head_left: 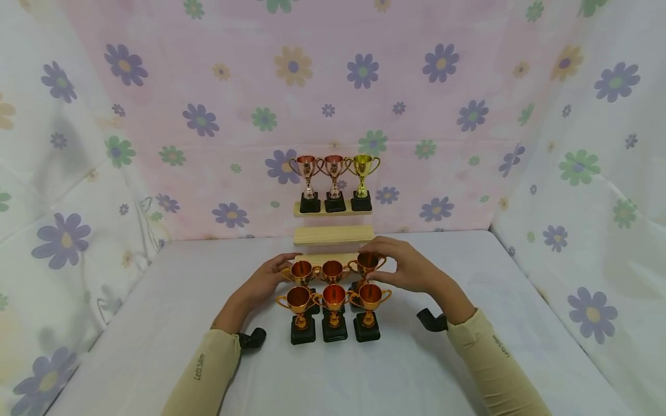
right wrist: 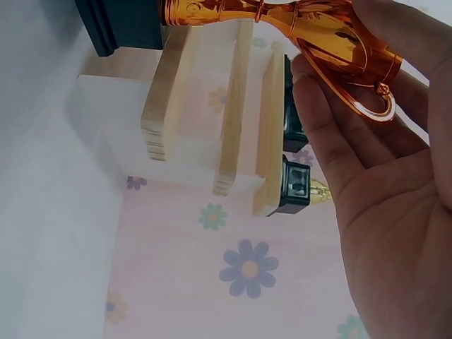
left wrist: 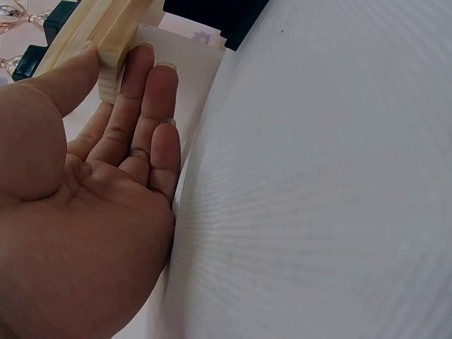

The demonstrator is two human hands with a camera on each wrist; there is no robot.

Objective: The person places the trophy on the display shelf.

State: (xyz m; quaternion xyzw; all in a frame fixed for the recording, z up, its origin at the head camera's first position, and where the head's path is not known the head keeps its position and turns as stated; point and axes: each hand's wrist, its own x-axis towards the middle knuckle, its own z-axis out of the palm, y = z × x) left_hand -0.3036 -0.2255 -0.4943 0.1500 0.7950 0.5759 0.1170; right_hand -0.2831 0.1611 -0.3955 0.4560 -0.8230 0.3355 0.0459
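My right hand (head_left: 408, 267) grips a shiny orange-bronze trophy cup (head_left: 368, 263) by its bowl, at the right of the back row. In the right wrist view the fingers curl round the bowl and handle of this trophy (right wrist: 332, 28), whose dark square base points toward the table. The left hand (head_left: 264, 281) is at the left end of the stand's lowest wooden shelf (head_left: 312, 258). Its thumb lies on the shelf's end and its fingers reach along the other side, pinching the wooden shelf (left wrist: 123, 32) in the left wrist view.
Several more orange-bronze trophies (head_left: 334, 297) stand in two rows before the stand. On its top shelf (head_left: 346, 212) are two rose-gold trophies (head_left: 335, 167) and a yellow-gold trophy (head_left: 362, 167). The middle shelf (head_left: 333, 235) is bare. A flowered cloth (head_left: 333, 104) hangs behind.
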